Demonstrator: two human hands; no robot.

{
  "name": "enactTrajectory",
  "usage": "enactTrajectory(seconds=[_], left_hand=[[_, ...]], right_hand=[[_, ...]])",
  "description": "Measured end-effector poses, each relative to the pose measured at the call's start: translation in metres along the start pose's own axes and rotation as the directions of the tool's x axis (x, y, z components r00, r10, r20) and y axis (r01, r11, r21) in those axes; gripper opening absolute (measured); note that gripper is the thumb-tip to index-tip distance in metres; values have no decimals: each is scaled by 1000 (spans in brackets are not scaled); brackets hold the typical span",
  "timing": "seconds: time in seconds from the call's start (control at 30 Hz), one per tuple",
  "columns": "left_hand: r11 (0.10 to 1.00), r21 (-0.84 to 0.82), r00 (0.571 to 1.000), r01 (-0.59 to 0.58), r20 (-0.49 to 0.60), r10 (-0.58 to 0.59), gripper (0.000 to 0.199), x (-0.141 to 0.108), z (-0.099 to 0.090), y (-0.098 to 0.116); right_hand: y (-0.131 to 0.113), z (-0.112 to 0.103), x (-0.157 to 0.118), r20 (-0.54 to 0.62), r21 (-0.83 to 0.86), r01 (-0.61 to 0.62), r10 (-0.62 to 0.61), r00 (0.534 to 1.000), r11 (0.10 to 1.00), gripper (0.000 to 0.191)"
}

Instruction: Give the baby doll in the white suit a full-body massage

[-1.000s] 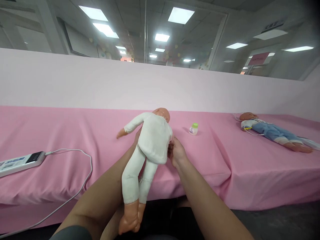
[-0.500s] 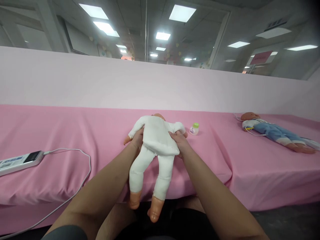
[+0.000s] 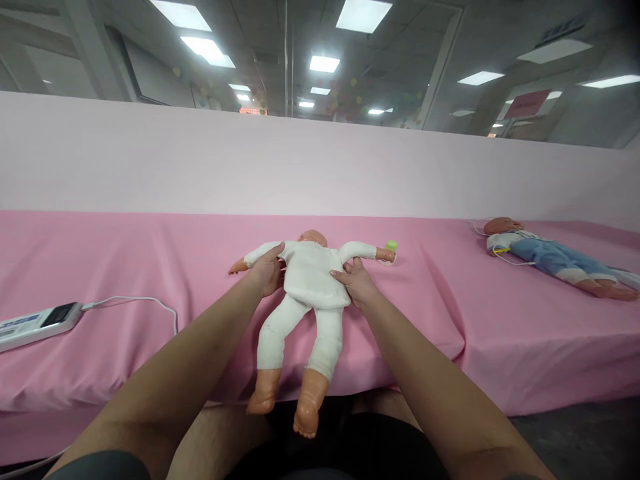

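A baby doll point(image 3: 316, 277) with a white cloth body lies face-up on the pink-covered surface. Its bare legs hang past the front edge, with the feet towards me. My left hand point(image 3: 269, 270) grips the doll at the armpit, thumb by the shoulder and the other fingers partly hidden beneath. On the other side, my right hand point(image 3: 357, 283) holds the torso below the doll's outstretched arm, thumb on the front. Just behind that arm's hand stands a small jar with a green lid point(image 3: 391, 246), mostly covered by it.
Another doll in blue trousers point(image 3: 545, 257) lies at the right with a thin tube by its head. At the left rests a white device with a dark display point(image 3: 40, 325), its cable point(image 3: 135, 298) running across the pink cloth point(image 3: 210, 233). A low white wall point(image 3: 300, 167) stands behind.
The doll has gone down and back onto the surface, its head now more visible. Its arms spread wider, one now in front of the jar. My hands have moved with it.
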State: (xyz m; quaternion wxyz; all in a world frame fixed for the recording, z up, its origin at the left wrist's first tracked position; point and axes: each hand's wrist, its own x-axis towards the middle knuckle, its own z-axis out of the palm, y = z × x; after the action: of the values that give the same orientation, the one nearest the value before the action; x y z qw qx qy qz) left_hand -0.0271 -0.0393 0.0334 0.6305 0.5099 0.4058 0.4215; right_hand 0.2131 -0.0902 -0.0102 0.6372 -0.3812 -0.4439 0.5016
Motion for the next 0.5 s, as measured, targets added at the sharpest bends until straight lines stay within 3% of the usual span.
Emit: enactTrajectory(seconds=[0.13,0.23,0.4,0.5], left_hand=[[994,-34,994,106,40,-104,56,4,-4,-10],[990,14,990,144,7,-144,55,7,-4,-21],[970,242,995,5,-94,18,52,6,-1,-32],[829,558,975,-39,-160,153,52,1,0,-33]], right_hand=[[12,0,3,-25,-18,10,-10,1000,1000,91],[21,-3,7,-76,-87,-71,64,995,994,82],[22,-16,16,-114,-280,-147,119,986,948,57],[15,-25,22,-153,-502,-248,197,968,829,46]])
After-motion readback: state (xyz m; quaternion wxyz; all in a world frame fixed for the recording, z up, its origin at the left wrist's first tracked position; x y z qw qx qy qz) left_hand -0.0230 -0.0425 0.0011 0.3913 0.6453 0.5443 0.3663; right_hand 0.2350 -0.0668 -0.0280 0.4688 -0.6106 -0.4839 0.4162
